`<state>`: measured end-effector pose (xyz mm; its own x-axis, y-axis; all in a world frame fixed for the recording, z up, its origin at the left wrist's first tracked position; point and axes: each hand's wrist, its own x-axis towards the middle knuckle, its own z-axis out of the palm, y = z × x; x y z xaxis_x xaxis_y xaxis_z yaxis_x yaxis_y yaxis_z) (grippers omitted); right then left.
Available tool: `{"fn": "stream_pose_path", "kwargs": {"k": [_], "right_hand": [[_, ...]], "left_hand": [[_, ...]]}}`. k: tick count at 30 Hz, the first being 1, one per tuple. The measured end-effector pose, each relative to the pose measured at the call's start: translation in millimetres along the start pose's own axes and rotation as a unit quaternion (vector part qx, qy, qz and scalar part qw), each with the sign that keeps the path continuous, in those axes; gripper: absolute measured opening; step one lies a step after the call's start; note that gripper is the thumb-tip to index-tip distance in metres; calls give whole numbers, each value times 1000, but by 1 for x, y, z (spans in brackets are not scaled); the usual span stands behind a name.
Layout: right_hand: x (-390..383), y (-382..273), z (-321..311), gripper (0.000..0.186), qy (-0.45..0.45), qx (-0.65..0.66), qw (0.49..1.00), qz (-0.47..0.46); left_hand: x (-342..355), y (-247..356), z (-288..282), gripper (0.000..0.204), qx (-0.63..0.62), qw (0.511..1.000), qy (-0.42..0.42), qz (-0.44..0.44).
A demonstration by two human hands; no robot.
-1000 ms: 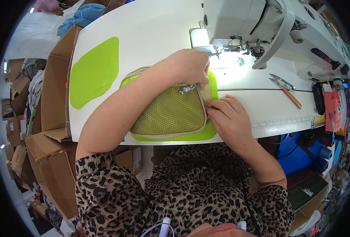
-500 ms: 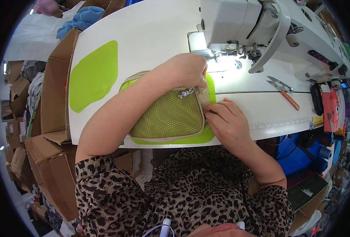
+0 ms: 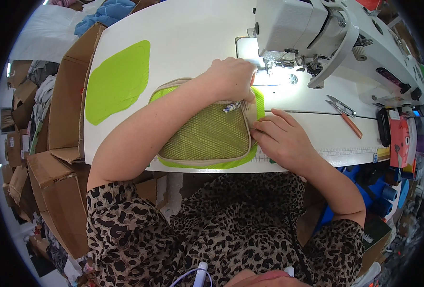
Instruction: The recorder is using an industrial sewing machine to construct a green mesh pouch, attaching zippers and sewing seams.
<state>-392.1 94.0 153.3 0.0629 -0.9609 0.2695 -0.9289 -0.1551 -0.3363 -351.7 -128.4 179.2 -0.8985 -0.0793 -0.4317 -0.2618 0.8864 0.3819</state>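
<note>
A lime-green mesh pouch [image 3: 204, 136] with beige edging lies flat near the table's front edge, a green panel showing from under it. A patterned cord pull [image 3: 231, 107] hangs from its top side. My left hand [image 3: 233, 79] reaches across the pouch, its fingers closed at the upper right corner by the sewing machine's needle area; the fingertips are partly hidden. Lower on the same right edge, my right hand [image 3: 283, 138] pinches the beige border between thumb and fingers. The pouch edge sits just in front of the lit sewing machine [image 3: 288, 33].
Green fabric panels [image 3: 117, 82] lie stacked at the table's left. Thread snips [image 3: 342, 107] and an orange-handled tool [image 3: 351, 125] rest on the right, near a black case [image 3: 383, 126]. An open cardboard box [image 3: 73, 95] borders the table's left edge.
The whole view has shifted slightly, so the table and machine appear farther up and right. Both hands stay at the pouch's right edge, with only small finger movement.
</note>
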Motion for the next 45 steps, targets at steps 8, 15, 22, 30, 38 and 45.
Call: {"fn": "stream_pose_path", "kwargs": {"k": [8,15,22,30,38,45], "right_hand": [[1,4,4,22,24,-53,996,-67],[18,33,-1,23,40,-70,994,-74],[8,28,5,23,40,-7,999,-18],[6,27,4,25,44,-3,999,-16],[9,23,3,25,46,-36,998,-35],[7,31,1,26,24,-43,998,-28]], "left_hand": [[-4,4,0,27,-33,999,13,31],[20,-14,-12,27,-68,997,41,8],[21,-17,-2,36,-52,996,66,39],[18,-20,3,38,-44,992,109,45],[20,-19,-4,34,-77,995,57,14],[33,-31,0,37,-84,992,86,39]]}}
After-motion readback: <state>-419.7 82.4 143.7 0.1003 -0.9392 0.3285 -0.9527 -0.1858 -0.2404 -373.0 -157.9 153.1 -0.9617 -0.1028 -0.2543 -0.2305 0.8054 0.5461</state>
